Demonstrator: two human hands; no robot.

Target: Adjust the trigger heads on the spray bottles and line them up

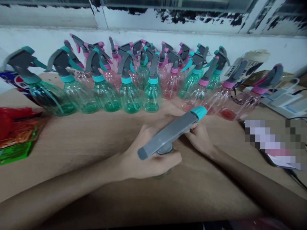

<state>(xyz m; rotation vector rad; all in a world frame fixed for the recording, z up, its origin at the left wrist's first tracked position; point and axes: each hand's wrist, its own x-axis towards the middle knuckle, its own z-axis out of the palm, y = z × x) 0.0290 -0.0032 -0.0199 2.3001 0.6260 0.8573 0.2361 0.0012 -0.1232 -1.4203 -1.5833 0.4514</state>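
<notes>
My left hand (146, 156) is wrapped round the neck of a spray bottle, under its grey trigger head (168, 134). The head has a teal nozzle tip (199, 111) pointing to the far right. My right hand (200, 137) is closed at the front underside of the head, near the nozzle. The bottle's body is hidden below my left hand. Both hands rest over a wooden table (83, 140).
Several finished spray bottles stand along the back: green ones (129, 95) at the left and centre, pink ones (199, 92) behind and to the right. Colourful packets (16, 134) lie at the left edge. Papers and a cable (285, 99) sit at the right.
</notes>
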